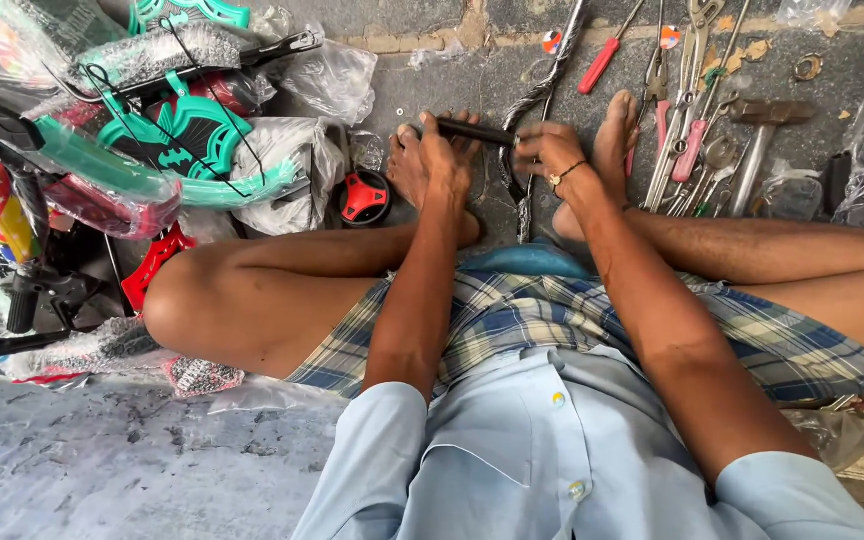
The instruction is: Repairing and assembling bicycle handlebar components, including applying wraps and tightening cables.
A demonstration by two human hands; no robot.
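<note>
Right now, 2 hands share 1 black tube [474, 131] above the concrete floor [432, 85], betw. both feet: left hand [439, 158] wrapped round its near end, right hand [544, 150] closed at the other end. 1 red-handled screwdriver [600, 64], 1 hammer [760, 140] nr the floor's far right edge.

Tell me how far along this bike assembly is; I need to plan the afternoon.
Early, by the look of it. Done: tools are laid out on the floor. In hand: the left hand and right hand hold a black tube against a curved wrapped metal part. Left: the teal frame and black handlebar grip lie still in plastic wrap.
</note>
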